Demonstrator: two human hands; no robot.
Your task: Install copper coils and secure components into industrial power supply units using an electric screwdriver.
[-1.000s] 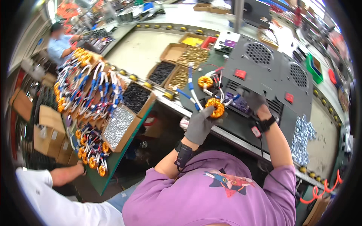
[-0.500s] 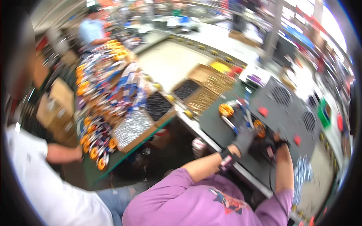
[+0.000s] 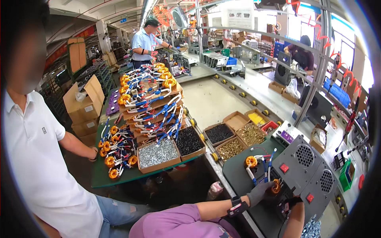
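Note:
My left hand (image 3: 260, 193), in a dark grey glove with a strap device on the wrist, is closed on a copper-wound ring coil (image 3: 276, 186) beside the grey metal panels. Another coil (image 3: 251, 161) with white and blue leads lies just beyond it on the dark work mat (image 3: 234, 170). My right hand (image 3: 293, 203), gloved too, is at the near edge of the panels; its fingers are hidden. Two grey panels (image 3: 293, 170) with round fan grilles stand there, each with a red rocker switch (image 3: 284, 168).
Cartons of silver screws (image 3: 158, 154), black screws (image 3: 189, 141) and brass parts (image 3: 251, 134) stand to the left and ahead. Coils with leads (image 3: 151, 99) are piled on the green table. A person in a white shirt (image 3: 35, 158) stands close at left; another works farther back.
My view has swung upward and the blur is gone, so my hands sit lower in the picture. My left hand stays at the coil, and my right hand stays by the panels.

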